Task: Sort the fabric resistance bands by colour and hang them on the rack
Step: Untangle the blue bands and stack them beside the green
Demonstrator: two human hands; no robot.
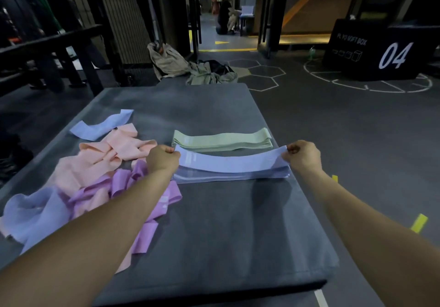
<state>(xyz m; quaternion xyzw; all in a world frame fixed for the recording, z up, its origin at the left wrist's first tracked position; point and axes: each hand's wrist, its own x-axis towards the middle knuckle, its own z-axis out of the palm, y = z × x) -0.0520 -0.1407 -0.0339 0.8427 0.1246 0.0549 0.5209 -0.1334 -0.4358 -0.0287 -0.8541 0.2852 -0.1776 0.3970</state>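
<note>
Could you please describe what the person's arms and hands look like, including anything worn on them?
Both forearms are bare from the bottom edge of the picture to the wrists, with no sleeves in view. The left hand and the right hand wear no gloves, and no watch, bracelet or ring shows on the parts that are visible. No markings appear on either arm.

Left forearm covers part of the purple bands (147,195). Left hand (163,158) hides the near end of the blue stack (231,174). Surface's (214,235) near-left corner cut off by frame. Distant person (226,14) too small and dim. Lettering on plyo box (371,52) partly unreadable.
</note>
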